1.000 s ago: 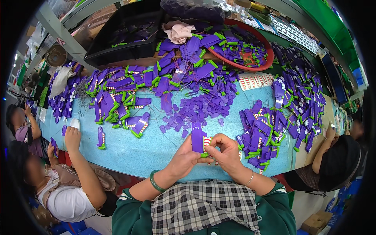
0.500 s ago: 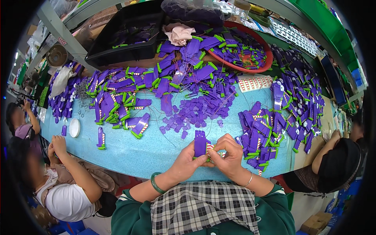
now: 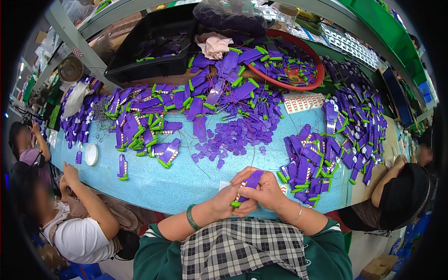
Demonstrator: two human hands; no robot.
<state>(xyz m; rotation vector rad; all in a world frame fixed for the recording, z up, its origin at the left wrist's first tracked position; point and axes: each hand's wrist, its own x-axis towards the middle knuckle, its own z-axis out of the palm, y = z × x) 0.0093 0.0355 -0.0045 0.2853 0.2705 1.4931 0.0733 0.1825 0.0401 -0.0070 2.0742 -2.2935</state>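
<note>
Close to my body, both hands hold a flat purple plastic piece (image 3: 253, 180) with a green end and a red-and-white striped sticker along its side. My left hand (image 3: 223, 203) is closed around the lower part, near the green end. My right hand (image 3: 267, 190) wraps the upper part, its thumb pressed across the piece. A small white slip (image 3: 224, 185) shows beside the left fingers. A bit of striped sticker (image 3: 283, 188) peeks out beside my right hand. The fingers hide some of the piece.
Similar purple-and-green pieces lie in a right pile (image 3: 310, 156) and a left pile (image 3: 135, 126). Loose purple bits (image 3: 238, 135) are between them. Behind stand a red basin (image 3: 322, 70), a black crate (image 3: 116, 74) and a sticker sheet (image 3: 303, 103). Co-workers sit at both sides.
The purple piece has tilted from upright to leaning right and come lower. My right hand has gone from pinching at the sticker to wrapping the piece.
</note>
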